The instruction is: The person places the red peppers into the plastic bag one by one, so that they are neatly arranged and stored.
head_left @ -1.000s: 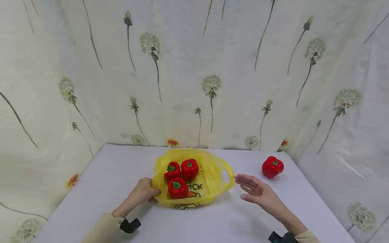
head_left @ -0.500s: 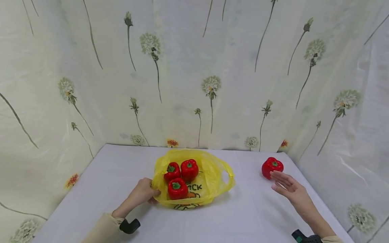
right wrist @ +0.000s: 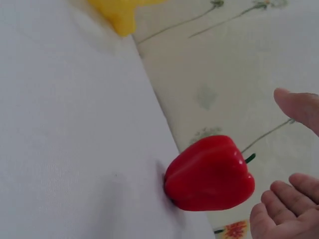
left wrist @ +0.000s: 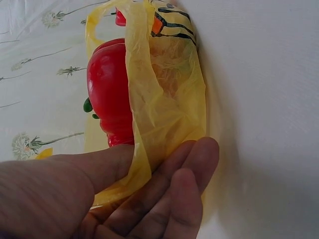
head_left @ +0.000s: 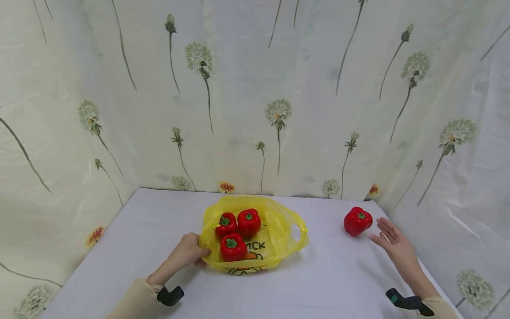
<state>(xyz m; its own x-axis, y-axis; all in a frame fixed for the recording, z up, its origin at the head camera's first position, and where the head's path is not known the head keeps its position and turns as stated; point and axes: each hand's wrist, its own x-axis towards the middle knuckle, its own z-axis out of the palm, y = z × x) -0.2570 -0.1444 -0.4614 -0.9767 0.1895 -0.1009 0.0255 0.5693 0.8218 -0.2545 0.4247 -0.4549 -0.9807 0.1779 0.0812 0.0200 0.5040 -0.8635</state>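
My left hand (head_left: 191, 251) pinches the left rim of a yellow plastic bag (head_left: 280, 241) between thumb and fingers, as the left wrist view shows up close. Inside the bag's wide mouth sit three red bell peppers: a front one (head_left: 233, 247), a back left one (head_left: 226, 224) and a back right one (head_left: 249, 222). Another red bell pepper (head_left: 357, 221) with a green stem lies on the table at the far right. Beside it, just to its right and apart from it, is my right hand (head_left: 396, 243), thumb spread from the fingers and holding nothing.
The white-covered table (head_left: 318, 283) narrows toward the back. A pale curtain (head_left: 239, 110) printed with dandelions hangs behind it and along both sides. The bag's handle loop (head_left: 299, 232) points right, toward the lone pepper.
My right hand has moved from beside the bag's handle rightward, past the front of the lone pepper, to its right side. My left hand and the bag have stayed in place.
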